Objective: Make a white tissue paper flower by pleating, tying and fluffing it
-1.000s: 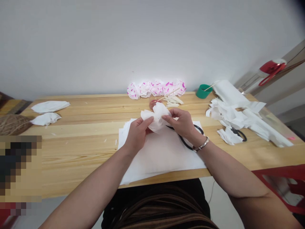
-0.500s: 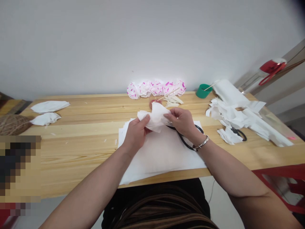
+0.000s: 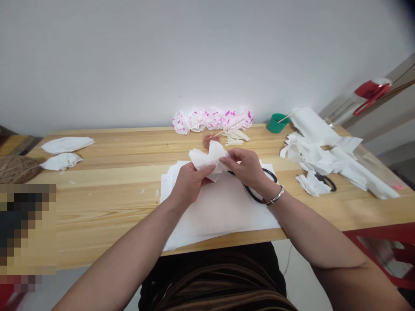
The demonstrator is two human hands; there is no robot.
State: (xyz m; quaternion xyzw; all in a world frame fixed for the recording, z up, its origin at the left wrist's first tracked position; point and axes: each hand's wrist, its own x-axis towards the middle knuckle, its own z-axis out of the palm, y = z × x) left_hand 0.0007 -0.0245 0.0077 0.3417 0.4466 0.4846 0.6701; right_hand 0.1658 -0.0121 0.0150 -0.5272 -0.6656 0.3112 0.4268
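A bunched piece of white tissue paper [image 3: 207, 157] is pinched between both my hands, its upper edges standing up in loose folds. My left hand [image 3: 191, 181] grips its lower left side, the thumb pressed on the paper. Thumb and fingers of my right hand [image 3: 244, 166] close on its right side. Below them lies a stack of white sheets [image 3: 223, 211] on the wooden table. Black scissor handles [image 3: 270, 175] show beside my right wrist; the blades are hidden. Just beyond the tissue stands a small container of reddish content [image 3: 210, 139] with a thin stick on it.
Pink-speckled white paper flowers [image 3: 212, 119] line the wall, with pale strips [image 3: 236, 137] before them. At right are a green cup [image 3: 278, 123], a white roll [image 3: 313, 126] and paper scraps [image 3: 308, 151]. Folded white papers [image 3: 67, 144] and a twine ball [image 3: 19, 169] lie left.
My left hand has shifted right, closer to my right hand, and its thumb now presses nearer the middle of the tissue. The tissue is gathered more narrowly.
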